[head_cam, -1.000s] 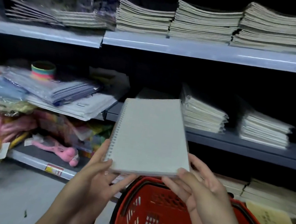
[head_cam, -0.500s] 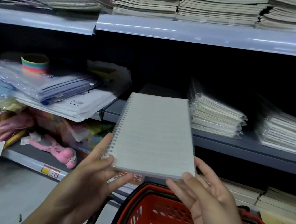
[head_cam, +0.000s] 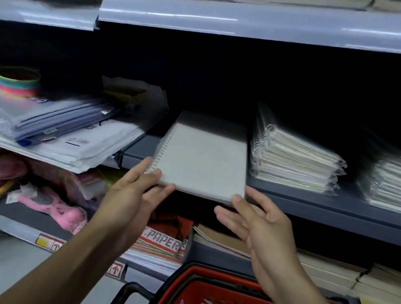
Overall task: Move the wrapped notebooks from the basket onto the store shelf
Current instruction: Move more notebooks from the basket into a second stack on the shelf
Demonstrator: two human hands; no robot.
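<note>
Sliding the notebook (head_cam: 204,156) lengthwise onto the middle shelf (head_cam: 317,200), I pinch its spiral corner in my left hand (head_cam: 136,191); my right hand (head_cam: 259,221), fingers loose, touches the near-right corner at the front edge.

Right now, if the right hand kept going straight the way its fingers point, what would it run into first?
Most likely the near edge of the spiral notebook: the right hand points up and forward, one fingertip already at its corner. Past that lies the grey shelf, though depth is hard to judge.
</note>
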